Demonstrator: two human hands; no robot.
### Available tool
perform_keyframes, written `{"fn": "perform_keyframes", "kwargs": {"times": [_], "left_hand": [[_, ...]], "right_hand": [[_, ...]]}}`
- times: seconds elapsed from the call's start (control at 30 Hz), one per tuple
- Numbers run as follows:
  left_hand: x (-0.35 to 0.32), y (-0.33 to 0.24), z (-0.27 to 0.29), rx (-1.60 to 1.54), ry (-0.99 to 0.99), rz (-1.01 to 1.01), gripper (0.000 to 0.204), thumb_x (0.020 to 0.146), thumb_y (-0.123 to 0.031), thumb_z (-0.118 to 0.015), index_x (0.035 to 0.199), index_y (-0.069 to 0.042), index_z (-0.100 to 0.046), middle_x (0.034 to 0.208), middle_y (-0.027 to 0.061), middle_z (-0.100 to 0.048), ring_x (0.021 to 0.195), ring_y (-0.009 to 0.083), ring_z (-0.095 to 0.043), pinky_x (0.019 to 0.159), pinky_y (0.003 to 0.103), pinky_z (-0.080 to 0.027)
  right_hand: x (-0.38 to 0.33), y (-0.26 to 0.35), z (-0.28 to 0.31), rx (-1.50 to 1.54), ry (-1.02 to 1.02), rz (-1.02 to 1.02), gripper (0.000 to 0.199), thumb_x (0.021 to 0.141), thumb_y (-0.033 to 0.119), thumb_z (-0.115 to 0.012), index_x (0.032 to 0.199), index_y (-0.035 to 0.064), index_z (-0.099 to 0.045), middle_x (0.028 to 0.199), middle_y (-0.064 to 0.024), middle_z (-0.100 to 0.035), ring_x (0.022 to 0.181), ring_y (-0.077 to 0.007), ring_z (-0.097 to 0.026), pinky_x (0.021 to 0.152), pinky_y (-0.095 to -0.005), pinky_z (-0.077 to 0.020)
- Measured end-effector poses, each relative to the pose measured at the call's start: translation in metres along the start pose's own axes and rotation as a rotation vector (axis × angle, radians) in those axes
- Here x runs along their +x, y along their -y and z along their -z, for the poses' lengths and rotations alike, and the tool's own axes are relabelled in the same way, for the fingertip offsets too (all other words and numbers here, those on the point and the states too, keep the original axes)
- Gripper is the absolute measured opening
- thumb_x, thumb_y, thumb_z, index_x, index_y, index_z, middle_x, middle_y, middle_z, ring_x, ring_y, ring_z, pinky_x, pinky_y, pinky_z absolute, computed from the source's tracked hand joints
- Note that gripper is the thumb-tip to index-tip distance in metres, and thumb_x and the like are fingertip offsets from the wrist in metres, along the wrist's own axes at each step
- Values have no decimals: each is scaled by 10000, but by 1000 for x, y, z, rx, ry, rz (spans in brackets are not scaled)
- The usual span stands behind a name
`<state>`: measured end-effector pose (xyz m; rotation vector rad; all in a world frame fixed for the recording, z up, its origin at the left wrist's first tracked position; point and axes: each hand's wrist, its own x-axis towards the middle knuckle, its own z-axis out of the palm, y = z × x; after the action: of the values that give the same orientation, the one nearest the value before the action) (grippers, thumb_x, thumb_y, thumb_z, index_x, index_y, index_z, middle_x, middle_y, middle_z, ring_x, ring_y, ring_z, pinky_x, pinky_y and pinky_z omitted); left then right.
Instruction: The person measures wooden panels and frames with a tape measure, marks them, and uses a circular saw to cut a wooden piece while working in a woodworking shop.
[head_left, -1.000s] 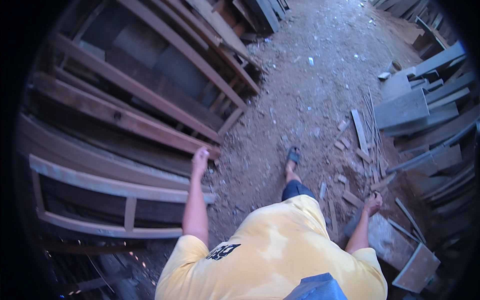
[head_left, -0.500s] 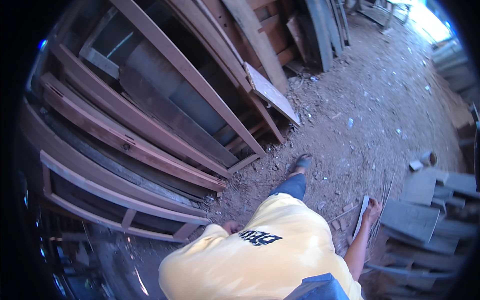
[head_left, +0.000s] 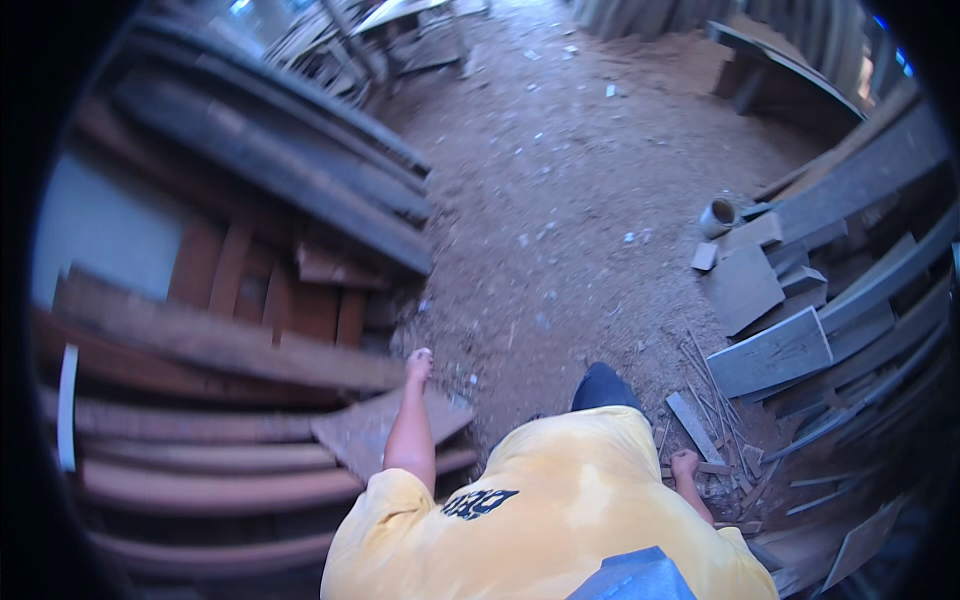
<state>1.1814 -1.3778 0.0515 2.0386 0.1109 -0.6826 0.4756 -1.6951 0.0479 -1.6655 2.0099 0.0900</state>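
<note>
My left hand (head_left: 420,366) is stretched forward past the stacked timber on the left, fingers curled in. A small pale spot shows at its fingertips, too blurred to name. Below it lies a flat brown board (head_left: 375,435), apart from the hand. Down at my right side, my right hand (head_left: 684,463) is closed in a loose fist with nothing visible in it. Close by, a narrow grey wooden strip (head_left: 693,426) lies on the ground among thin sticks (head_left: 716,400), not visibly touched by the hand.
Long planks (head_left: 270,150) and wooden frames line the left side. On the right are offcut boards (head_left: 770,352), a heap of scrap wood and a short round tube (head_left: 717,217). Between them runs a dirt floor (head_left: 540,260) strewn with chips. A leaning panel (head_left: 790,75) stands far right.
My view has turned to the right along the dirt path. The left hand has swung forward from beside my body, while the right hand has drawn back closer to me.
</note>
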Motion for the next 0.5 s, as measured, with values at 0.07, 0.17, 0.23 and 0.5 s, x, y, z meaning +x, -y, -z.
{"fn": "perform_keyframes", "kwargs": {"times": [0.07,0.17,0.23,0.5], "left_hand": [[52,-139,-59,-33,35,-91,262,1021,-256,-580,1213,-97,-661,824,-9,-649,648,80,-563,545,256,-460],[124,-248,-103,102,16,-338,311,1014,-277,-598,1246,-82,-668,882,34,-696,716,133,-628,654,291,-520],[143,-288,-155,366,10,-605,323,1002,-272,-615,1260,-84,-665,1010,95,-732,864,217,-685,797,348,-549],[177,-256,-286,931,718,-289,417,1003,-362,-573,1224,-26,-680,1160,172,-720,1012,272,-690,881,405,-529]], "right_hand": [[14,24,0,40,24,-176,179,777,159,-663,839,40,-781,939,-233,-738,935,-378,-727,857,-445,-569],[74,79,-16,-168,149,-224,303,844,260,-648,1007,38,-772,1085,-228,-727,1058,-377,-703,925,-444,-558],[113,126,-12,-90,241,-279,399,833,302,-697,1102,12,-739,1197,-233,-695,1143,-379,-670,989,-435,-533],[393,432,58,296,-61,110,188,811,207,-645,853,25,-672,935,-230,-696,903,-406,-677,789,-475,-533]]}}
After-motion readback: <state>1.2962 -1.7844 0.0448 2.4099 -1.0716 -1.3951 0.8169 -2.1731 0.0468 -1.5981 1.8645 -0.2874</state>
